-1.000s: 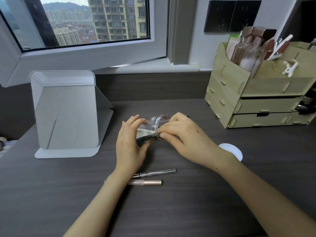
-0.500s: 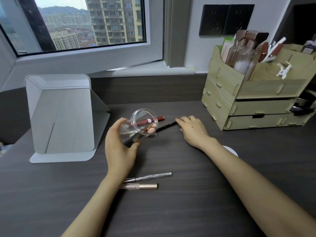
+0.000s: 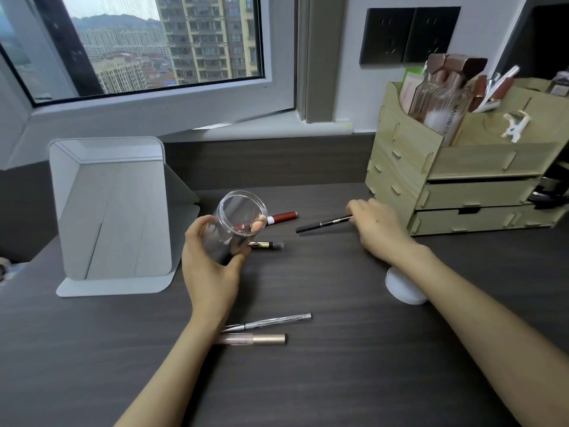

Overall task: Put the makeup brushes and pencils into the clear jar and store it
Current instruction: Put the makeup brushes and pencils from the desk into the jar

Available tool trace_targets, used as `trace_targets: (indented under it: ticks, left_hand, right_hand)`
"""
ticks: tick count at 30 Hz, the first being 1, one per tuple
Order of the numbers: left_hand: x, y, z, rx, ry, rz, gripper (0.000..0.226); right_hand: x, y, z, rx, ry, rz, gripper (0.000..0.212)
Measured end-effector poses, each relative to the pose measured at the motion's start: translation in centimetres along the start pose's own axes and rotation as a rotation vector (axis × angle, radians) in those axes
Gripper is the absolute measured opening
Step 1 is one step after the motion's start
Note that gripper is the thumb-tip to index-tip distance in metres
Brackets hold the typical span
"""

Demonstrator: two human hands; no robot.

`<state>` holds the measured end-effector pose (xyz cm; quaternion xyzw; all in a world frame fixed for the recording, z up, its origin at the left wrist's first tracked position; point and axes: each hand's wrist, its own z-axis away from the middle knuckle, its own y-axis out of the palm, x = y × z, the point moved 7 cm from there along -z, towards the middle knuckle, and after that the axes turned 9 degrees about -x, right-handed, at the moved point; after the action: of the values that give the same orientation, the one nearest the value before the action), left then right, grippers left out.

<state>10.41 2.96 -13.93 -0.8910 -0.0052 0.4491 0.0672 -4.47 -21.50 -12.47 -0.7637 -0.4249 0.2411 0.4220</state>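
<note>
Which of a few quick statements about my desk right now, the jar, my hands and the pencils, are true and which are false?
1. The left hand holds the clear jar tilted, mouth up and away. True.
2. The jar is full of pencils. False: it looks empty; every pencil in view lies outside it.
3. The right hand is on the black pencil near the wooden organizer. True.
4. The red pencil is in the right hand. False: it lies on the desk behind the jar.
5. The silver pencil and the rose-gold tube lie side by side by the left wrist. True.
</note>
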Motion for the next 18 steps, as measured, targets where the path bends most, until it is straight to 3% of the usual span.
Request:
trace_targets:
  ticks: [2,5,12,15,18]
  left_hand:
    - [0.0,0.2,0.0,0.012,0.024,-0.021,0.07]
    - [0.0,0.5,0.2,0.033,0.051,-0.055,0.068]
    - [-1.8,0.8,0.6,0.065,0.255,-0.072,0.07]
    - [-2.6,1.0,0.9,0.091,0.341,-0.052,0.075]
    - [-2.5,1.2,1.0,0.114,0.381,-0.043,0.073]
  right_hand:
    - [-0.5,-3.3,0.9,-0.129,0.135,-0.237,0.01]
    - [1.7,-8.3,2.0,-0.31,0.089,-0.458,0.011]
    - [11.1,-10.1,1.4,-0.408,-0.301,-0.223,0.023]
    - [12.8,-9.1,0.8,-0.386,-0.309,-0.192,0.024]
    - [12.4,-8.3,0.3,-0.311,-0.205,-0.343,0.022]
